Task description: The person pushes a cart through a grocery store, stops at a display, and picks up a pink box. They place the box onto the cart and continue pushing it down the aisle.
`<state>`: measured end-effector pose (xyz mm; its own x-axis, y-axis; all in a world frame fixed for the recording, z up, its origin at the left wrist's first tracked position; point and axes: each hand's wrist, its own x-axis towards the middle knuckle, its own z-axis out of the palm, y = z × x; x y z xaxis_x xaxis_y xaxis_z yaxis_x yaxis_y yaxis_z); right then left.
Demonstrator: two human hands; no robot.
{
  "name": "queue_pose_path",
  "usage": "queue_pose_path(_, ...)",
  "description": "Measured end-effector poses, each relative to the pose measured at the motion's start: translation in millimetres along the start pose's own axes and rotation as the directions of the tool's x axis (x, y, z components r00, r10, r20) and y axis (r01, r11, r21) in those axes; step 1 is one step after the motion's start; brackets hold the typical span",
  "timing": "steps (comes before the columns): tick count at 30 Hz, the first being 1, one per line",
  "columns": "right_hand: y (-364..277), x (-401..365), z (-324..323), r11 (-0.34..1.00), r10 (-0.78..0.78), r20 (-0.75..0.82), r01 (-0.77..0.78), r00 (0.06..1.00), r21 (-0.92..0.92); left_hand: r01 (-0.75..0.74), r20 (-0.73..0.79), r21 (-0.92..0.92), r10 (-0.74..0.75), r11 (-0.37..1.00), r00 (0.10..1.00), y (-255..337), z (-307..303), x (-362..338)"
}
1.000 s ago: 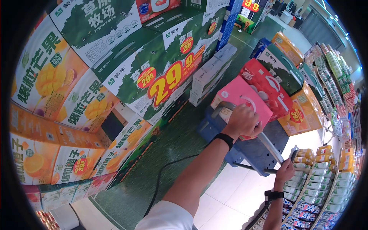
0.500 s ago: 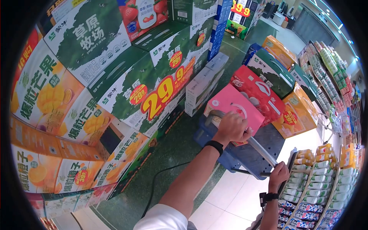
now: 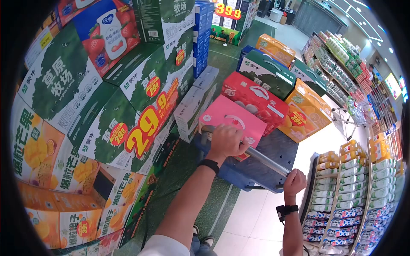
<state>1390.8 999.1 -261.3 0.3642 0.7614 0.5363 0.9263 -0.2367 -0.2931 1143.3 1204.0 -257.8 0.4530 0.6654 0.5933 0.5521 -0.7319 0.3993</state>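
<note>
A metal handle bar (image 3: pixel 269 162) runs across the near end of a blue flatbed cart (image 3: pixel 279 149). My left hand (image 3: pixel 227 141) is closed round the bar's left part, and my right hand (image 3: pixel 294 181) grips its right end. Just beyond my left hand a pink box (image 3: pixel 232 117) lies on the cart. Behind it are a red box (image 3: pixel 256 100), a green box (image 3: pixel 267 74) and orange boxes (image 3: pixel 305 111). Both wrists wear black bands.
Stacked drink cartons (image 3: pixel 106 123) with a large price sign (image 3: pixel 149 121) rise at the left. White cartons (image 3: pixel 194 104) stand beside the cart. Shelves of bottles and packs (image 3: pixel 337 196) are at the right; a shopping cart (image 3: pixel 358 113) stands farther back.
The view has shifted, so the cart, boxes and both hands appear farther left. Both hands stay on the bar. My shoes now show at the bottom.
</note>
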Motion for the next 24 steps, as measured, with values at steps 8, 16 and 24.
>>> queue_pose_path(8, 2.7, 23.7, 22.9, 0.998, 0.011, -0.081, -0.016, 0.997, -0.058, -0.056, 0.021, 0.049, 0.055, 0.997, 0.998, -14.8, 15.5, 23.8)
queue_pose_path(16, 12.3, 48.6, 47.2, 0.998, 0.032, -0.093, -0.037, 0.995, -0.051, -0.072, 0.024, 0.039, 0.071, 0.997, 0.997, -30.7, 36.8, 52.1)
queue_pose_path(24, 28.0, 85.5, 79.2, 0.996, 0.017, -0.047, -0.021, 0.999, -0.092, -0.057, 0.071, 0.013, 0.056, 0.998, 0.996, -57.7, 73.2, 87.3)
